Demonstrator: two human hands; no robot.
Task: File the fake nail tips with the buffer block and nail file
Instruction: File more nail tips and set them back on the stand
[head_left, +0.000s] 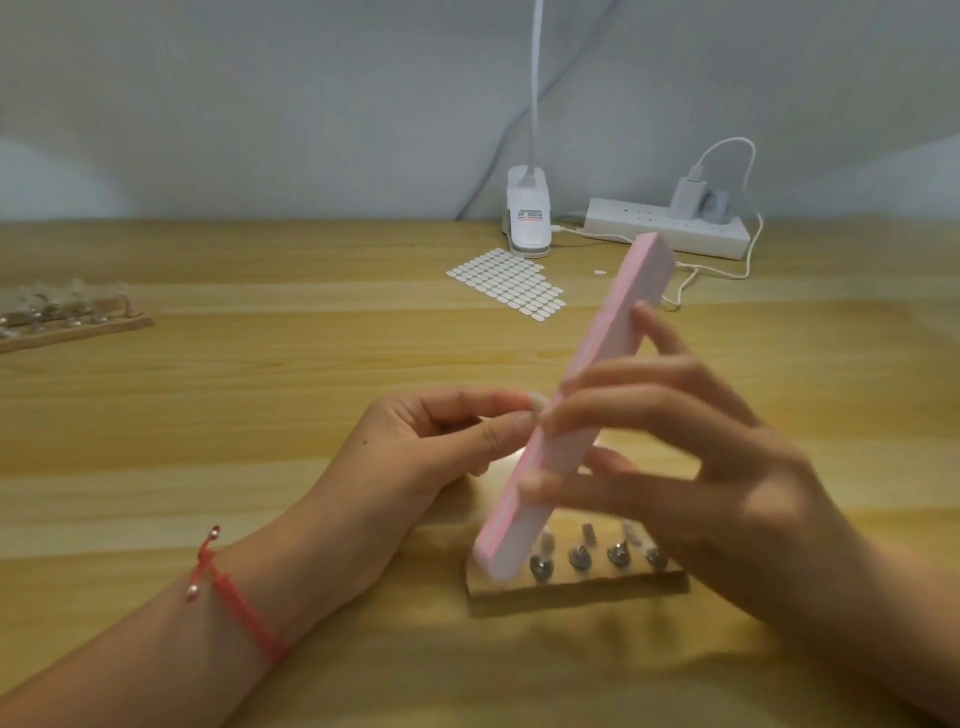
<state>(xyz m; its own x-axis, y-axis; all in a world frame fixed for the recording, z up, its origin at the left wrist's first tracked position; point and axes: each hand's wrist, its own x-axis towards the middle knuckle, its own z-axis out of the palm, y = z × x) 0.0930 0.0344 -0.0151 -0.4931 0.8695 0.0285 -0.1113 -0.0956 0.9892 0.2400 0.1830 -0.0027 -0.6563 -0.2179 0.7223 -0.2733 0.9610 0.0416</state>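
the right hand grips the pink buffer block around its lower half, with the fingers loosely curved and spread across its near white face. one fingertip lies higher up against the block's right edge, and the thumb is mostly hidden behind the block. the left hand is curled, thumb and forefinger closed narrowly on a small pale fake nail tip that sits right against the block's left edge. the tip is blurred, so its shape and the exact contact are hard to make out. the block is long and slim, with its long axis running on a slant: the lower end is down to the left, near the person, and the upper end points up and away to the right, over the far side of the table. its lower end covers the left part of a wooden stand — a row of small metal holders shows on the stand, and its right end goes under the right hand. a red cord bracelet circles the left wrist. farther back lie a sheet of white oval stickers, a white clip lamp base and a white power strip with a charger plugged in. at the left edge another wooden strip carries clear pieces too blurred to identify.
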